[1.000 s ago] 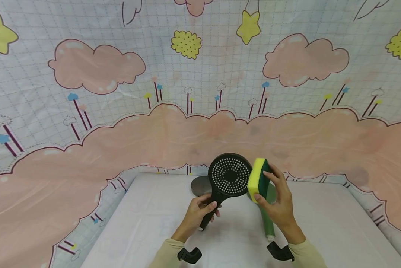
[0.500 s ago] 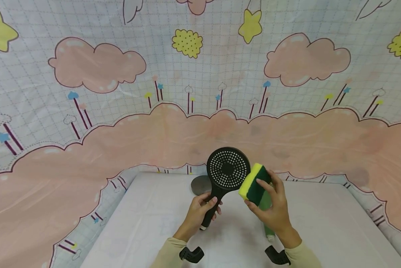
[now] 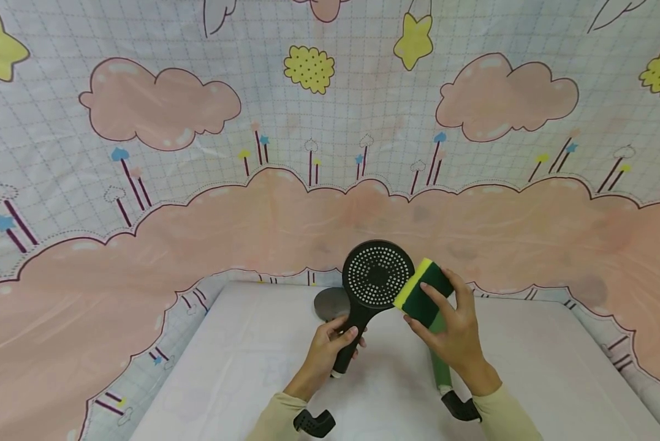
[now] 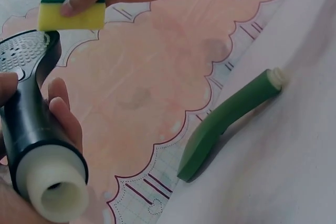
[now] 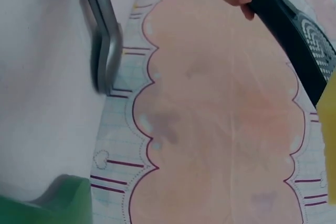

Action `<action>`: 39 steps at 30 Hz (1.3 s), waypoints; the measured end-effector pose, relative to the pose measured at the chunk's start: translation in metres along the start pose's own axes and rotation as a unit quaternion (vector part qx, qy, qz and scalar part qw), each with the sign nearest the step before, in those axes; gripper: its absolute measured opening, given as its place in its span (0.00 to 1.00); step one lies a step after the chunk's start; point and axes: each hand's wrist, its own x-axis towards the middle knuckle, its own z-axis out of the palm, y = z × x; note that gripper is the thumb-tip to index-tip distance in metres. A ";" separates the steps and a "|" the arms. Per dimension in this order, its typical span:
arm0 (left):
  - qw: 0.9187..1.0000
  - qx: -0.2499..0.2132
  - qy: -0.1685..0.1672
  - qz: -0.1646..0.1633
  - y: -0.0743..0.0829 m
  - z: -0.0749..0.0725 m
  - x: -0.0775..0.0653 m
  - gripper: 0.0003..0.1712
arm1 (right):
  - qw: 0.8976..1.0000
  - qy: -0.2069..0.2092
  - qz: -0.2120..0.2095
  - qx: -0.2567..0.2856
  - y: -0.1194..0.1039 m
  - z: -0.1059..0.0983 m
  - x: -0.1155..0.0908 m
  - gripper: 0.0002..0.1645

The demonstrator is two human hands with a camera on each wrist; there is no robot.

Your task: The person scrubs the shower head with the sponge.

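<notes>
My left hand [image 3: 330, 349] grips the handle of a black shower head [image 3: 377, 274], its dotted spray face turned toward the head camera. A pale threaded-looking end [image 4: 56, 187] sticks out of the handle in the left wrist view. Between thumb and fingers, my right hand [image 3: 456, 327] pinches a yellow and green sponge [image 3: 424, 293]. The sponge's yellow side lies right at the right edge of the spray face. In the right wrist view only a yellow strip of the sponge [image 5: 329, 140] shows, and the right hand is out of sight.
A green shower head [image 3: 441, 367] lies on the white table [image 3: 241, 367] behind my right hand, partly hidden. A grey shower head [image 3: 330, 304] lies behind the black one. A cloud-patterned cloth [image 3: 225, 226] hangs at the table's back edge.
The right hand has turned the sponge so more of its green side shows, and shifted it slightly left against the spray face's edge. The shower head has risen a little.
</notes>
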 end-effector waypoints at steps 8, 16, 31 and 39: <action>1.000 -0.014 0.004 -0.009 0.006 0.005 -0.005 0.28 | 0.999 -0.007 -0.020 -0.046 0.004 0.000 0.005 0.38; 0.999 -0.021 0.020 -0.032 0.011 0.010 -0.007 0.29 | 0.994 -0.019 -0.084 -0.070 0.003 0.004 0.003 0.35; 0.997 -0.038 0.016 -0.059 0.015 0.016 -0.013 0.31 | 0.983 -0.046 -0.157 -0.085 0.004 0.000 0.009 0.32; 0.997 -0.036 0.013 -0.061 0.015 0.018 -0.018 0.30 | 0.990 -0.043 -0.111 -0.082 0.011 -0.007 0.021 0.34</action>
